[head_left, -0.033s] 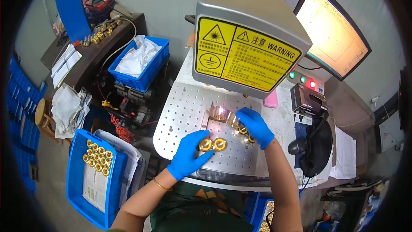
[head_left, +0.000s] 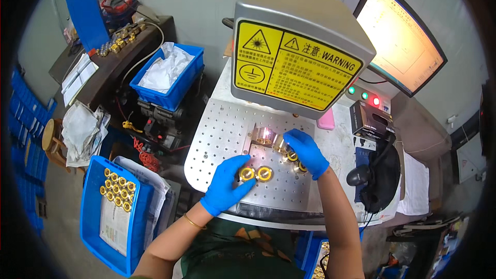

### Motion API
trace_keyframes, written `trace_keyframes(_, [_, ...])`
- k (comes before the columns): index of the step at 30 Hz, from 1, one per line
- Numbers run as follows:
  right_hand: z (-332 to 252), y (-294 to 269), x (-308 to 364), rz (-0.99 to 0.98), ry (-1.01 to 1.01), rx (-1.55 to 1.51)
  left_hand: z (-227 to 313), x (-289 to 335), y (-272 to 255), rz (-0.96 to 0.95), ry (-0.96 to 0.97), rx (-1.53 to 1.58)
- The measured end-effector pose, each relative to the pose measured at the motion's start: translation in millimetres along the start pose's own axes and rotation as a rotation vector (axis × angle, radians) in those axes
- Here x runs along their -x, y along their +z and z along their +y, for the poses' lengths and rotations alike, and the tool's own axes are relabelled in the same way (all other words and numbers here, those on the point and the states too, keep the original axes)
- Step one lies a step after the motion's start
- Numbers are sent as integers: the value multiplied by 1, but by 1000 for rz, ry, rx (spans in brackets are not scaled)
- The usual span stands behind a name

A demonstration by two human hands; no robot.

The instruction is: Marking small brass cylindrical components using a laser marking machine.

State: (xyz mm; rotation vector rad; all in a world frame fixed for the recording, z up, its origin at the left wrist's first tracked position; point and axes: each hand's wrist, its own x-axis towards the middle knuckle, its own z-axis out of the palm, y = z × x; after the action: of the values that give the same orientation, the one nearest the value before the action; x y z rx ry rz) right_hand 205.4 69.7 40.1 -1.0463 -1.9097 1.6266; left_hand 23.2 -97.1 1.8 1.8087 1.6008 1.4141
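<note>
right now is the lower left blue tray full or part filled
Part filled: gold pieces sit toward the far end of the blue tray; paper lining shows nearer.

We see two round gold pieces just beside each other, faces up on the metal plate | more gold pieces to the right, partly hidden | we see one shiny piece behind, lit pink

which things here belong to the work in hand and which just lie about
Seemingly in use: left hand, right hand, round gold parts, perforated metal plate, grey machine head

Apparently lying about: wooden stool, crumpled white paper, pink object
</note>
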Motion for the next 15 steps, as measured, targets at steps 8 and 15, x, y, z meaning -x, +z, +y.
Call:
trace_keyframes(8, [24, 3, -6, 84, -1, -118, -24, -44, -10, 60, -48, -41])
trace_keyframes(15, [24, 2, -7, 102, -23, -97, -40, -72, -4, -188, -34, -187])
